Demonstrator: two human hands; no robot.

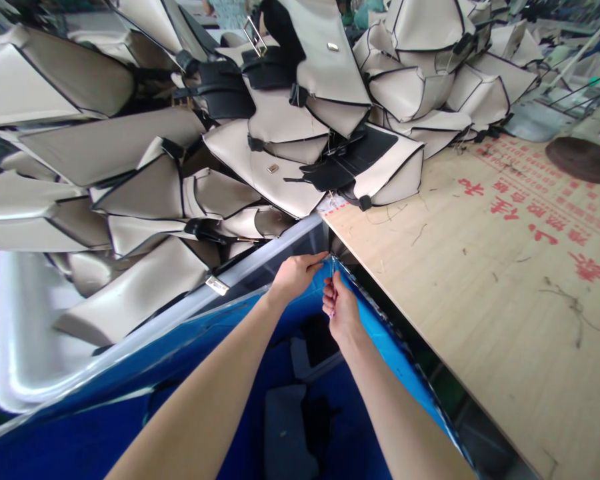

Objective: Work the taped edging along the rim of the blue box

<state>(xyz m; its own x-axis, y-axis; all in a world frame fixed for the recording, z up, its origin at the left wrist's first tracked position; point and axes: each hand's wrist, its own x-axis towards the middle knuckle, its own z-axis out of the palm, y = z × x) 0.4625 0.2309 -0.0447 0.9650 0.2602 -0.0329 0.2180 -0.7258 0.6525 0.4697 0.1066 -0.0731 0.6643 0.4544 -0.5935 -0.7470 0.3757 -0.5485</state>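
Observation:
Both my arms reach forward over a blue bin (215, 360) to its far corner, where the bin meets the wooden table (480, 267). My left hand (296, 275) is closed with fingers pinching the top edge of the blue liner at that corner. Just to its right, my right hand (339, 308) is curled shut around a small thin object that I cannot make out, close to the same blue edge. The two hands are almost touching.
A large heap of beige bag pieces with black trim (260, 153) covers the left and back. A white tray edge (20, 333) lies at the left. The table bears red printed characters (530, 213) and loose threads. Dark and grey pieces (290, 427) lie inside the bin.

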